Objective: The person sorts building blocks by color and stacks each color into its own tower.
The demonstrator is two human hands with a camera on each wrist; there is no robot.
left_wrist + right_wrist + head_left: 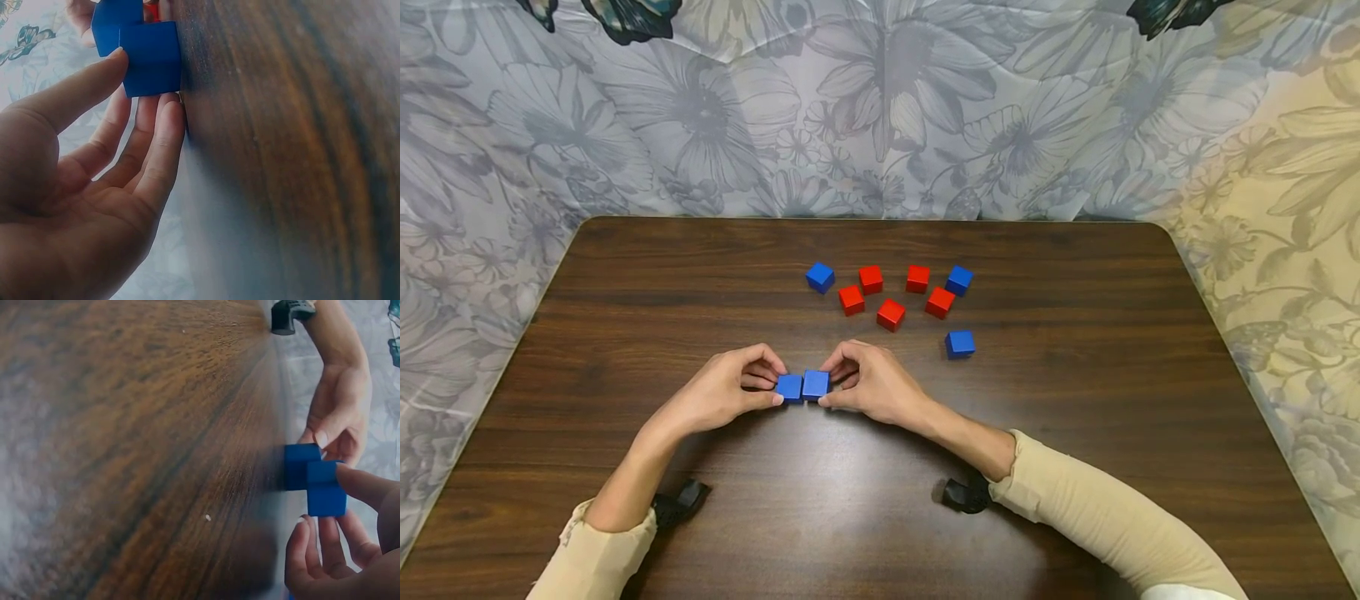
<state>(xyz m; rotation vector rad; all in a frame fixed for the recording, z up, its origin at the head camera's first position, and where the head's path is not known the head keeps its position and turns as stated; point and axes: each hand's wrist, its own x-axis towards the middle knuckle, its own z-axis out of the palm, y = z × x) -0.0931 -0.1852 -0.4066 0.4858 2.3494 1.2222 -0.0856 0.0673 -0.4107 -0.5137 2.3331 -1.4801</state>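
Observation:
Two blue cubes are side by side near the middle of the table. My left hand (727,390) pinches the left blue cube (789,388) between thumb and fingers; in the left wrist view this cube (153,62) sits at the tabletop. With thumb and fingertips, my right hand (880,385) pinches the right blue cube (816,384). That cube (327,497) appears held slightly higher than its neighbour in the right wrist view, clear of the wood. Whether the two cubes touch I cannot tell.
Beyond my hands lie several red cubes (891,315) in a loose group on the brown table (625,317). Blue cubes stand left (820,277) and right (959,281) of them, with another blue cube (960,344) nearer on the right. Patterned cloth (887,125) hangs behind.

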